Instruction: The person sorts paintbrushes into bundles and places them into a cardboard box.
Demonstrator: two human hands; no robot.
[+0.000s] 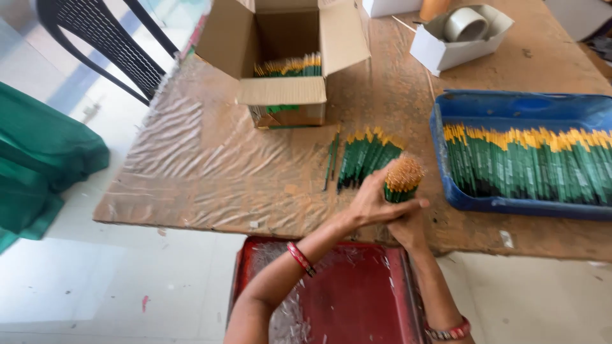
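Hands, left (373, 202) and right (408, 226), grip pinching pencil bundle (403, 179) over plastic-covered wooden table (210, 165), pale floor (115, 280)

A small packing workshop: a blue tray (446, 153) and a cardboard box (280, 38) full of green pencils (529, 165).

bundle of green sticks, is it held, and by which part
Yes: both hands, left hand and right hand, clasp the bundle around its green lower part, yellow tips up.
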